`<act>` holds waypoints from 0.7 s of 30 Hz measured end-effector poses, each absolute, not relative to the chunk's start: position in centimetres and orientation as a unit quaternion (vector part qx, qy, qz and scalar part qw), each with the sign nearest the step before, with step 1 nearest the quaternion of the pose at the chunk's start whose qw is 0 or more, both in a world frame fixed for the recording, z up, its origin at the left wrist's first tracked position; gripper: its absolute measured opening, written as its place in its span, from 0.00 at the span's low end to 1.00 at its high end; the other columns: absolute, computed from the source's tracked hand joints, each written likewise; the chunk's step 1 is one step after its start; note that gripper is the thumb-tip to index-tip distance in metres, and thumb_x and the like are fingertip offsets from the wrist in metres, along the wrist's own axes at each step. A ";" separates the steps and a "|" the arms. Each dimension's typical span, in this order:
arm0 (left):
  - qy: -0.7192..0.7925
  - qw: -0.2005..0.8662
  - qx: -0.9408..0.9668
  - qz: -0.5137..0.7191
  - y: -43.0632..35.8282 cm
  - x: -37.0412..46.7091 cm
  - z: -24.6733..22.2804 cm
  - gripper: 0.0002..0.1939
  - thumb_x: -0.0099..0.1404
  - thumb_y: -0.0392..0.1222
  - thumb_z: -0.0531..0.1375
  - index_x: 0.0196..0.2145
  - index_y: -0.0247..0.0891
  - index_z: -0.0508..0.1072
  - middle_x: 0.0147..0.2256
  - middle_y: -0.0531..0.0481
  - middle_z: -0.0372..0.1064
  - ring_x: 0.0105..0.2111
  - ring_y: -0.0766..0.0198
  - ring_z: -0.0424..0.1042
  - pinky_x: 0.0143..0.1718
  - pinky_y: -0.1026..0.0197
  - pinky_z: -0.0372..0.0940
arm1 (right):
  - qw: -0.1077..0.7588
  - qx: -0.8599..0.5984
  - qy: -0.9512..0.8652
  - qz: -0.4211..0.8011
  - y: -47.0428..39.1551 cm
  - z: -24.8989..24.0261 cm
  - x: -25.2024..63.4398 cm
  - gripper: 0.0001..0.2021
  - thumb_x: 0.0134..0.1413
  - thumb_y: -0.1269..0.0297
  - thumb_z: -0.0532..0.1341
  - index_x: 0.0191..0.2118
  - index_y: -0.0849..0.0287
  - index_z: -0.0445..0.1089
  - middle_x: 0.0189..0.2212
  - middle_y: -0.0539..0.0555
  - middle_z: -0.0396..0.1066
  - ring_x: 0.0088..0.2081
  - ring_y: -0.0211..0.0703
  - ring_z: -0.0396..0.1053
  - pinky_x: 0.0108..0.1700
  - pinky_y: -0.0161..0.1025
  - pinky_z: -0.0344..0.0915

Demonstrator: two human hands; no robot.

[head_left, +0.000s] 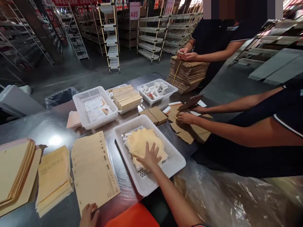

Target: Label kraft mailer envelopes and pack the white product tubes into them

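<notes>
My right hand (151, 156) lies with fingers spread on a loose pile of yellow padded envelopes (139, 142). That pile sits in a white perforated plastic basket (174, 162), with small white packages (125, 136) partly showing at its left. At the bottom edge of the view is my left hand (89, 216), fingers loosely bent and apart, holding nothing I can see. It is beside the lower end of a fanned row of labelled tan envelopes (94, 170). Left of these are a stack of yellow padded envelopes (54, 176) and a thicker stack of large envelopes (16, 170).
Farther back on the metal table (59, 132) stand a basket of white packets (94, 119), a tray of upright envelopes (126, 97) and a basket of small boxes (157, 91). At right, a co-worker's hands (188, 118) handle flat cardboard (189, 132). Another person stands behind bundled cardboard (187, 74).
</notes>
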State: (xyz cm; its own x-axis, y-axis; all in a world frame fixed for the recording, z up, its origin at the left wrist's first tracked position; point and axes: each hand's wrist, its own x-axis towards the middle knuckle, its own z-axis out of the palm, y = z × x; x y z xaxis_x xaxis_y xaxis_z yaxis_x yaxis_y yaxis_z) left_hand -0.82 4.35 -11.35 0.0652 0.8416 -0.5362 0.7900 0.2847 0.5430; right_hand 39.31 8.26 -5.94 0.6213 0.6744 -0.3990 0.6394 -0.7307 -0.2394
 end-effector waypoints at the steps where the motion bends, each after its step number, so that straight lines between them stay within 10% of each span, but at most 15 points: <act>1: 0.680 0.447 0.578 0.061 4.5 0.3 -10.2 0.27 0.48 0.59 0.58 0.39 0.36 0.73 0.48 0.37 0.71 0.53 0.44 0.69 0.55 0.51 0.65 | 0.040 -0.904 -0.353 0.240 8.5 -5.7 39.0 0.58 0.43 0.38 0.63 0.70 0.48 0.25 0.69 0.63 0.13 0.67 0.74 0.21 0.54 0.74 0.47; 10: 0.464 0.640 0.581 0.192 8.3 17.3 1.4 0.20 0.61 0.50 0.58 0.47 0.36 0.73 0.50 0.39 0.71 0.50 0.53 0.70 0.53 0.56 0.65 | 0.030 -0.913 -0.336 0.231 10.2 -1.9 39.5 0.49 0.55 0.37 0.52 0.67 0.78 0.45 0.58 0.83 0.55 0.52 0.70 0.64 0.53 0.56 0.57; 21: 0.611 0.698 0.310 0.209 12.9 31.3 -3.3 0.33 0.51 0.33 0.64 0.53 0.32 0.57 0.53 0.30 0.66 0.49 0.49 0.72 0.49 0.49 0.68 | 0.018 -0.896 -0.423 0.135 6.7 -4.2 42.2 0.30 0.63 0.54 0.51 0.66 0.62 0.53 0.65 0.68 0.52 0.53 0.63 0.62 0.50 0.52 0.60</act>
